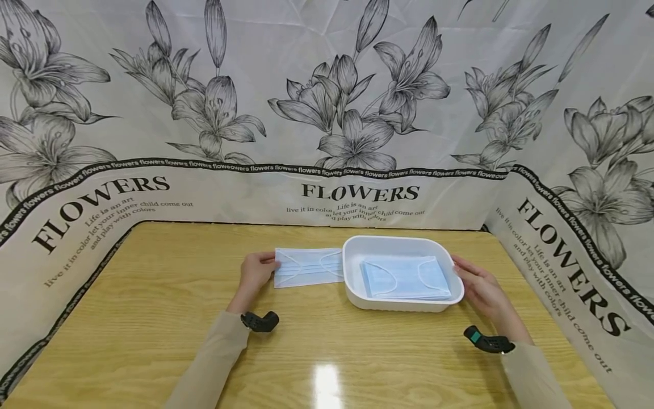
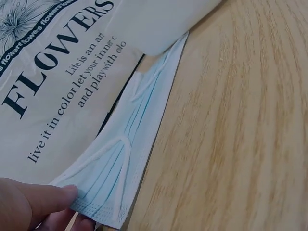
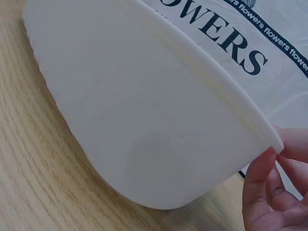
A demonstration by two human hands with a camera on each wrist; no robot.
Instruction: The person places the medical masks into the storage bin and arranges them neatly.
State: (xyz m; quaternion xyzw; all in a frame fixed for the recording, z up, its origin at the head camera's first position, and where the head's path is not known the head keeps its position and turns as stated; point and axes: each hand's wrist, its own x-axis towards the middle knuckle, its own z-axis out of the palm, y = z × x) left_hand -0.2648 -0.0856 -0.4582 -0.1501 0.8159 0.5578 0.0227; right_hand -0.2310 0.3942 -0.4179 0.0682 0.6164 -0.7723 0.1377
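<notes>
At the left end of a light blue face mask (image 1: pixel 306 268), my left hand (image 1: pixel 257 275) pinches its edge between thumb and fingers. The mask's pleats and white ear loops face up; in the left wrist view its far end meets the white container. That white plastic container (image 1: pixel 395 305) holds a small stack of blue face masks (image 1: pixel 407 277), two ear loops lying on top. My right hand (image 1: pixel 482 288) grips the container's right rim. In the right wrist view the thumb and forefinger (image 3: pixel 260 175) pinch the rim's corner, and the container's wall hides its contents.
A wood-grain table (image 1: pixel 153 318) lies under everything. White fabric (image 1: pixel 235 193) printed with flowers and lettering hangs along its back and sides. Both wrists wear dark bands (image 1: pixel 260 322) over beige sleeves.
</notes>
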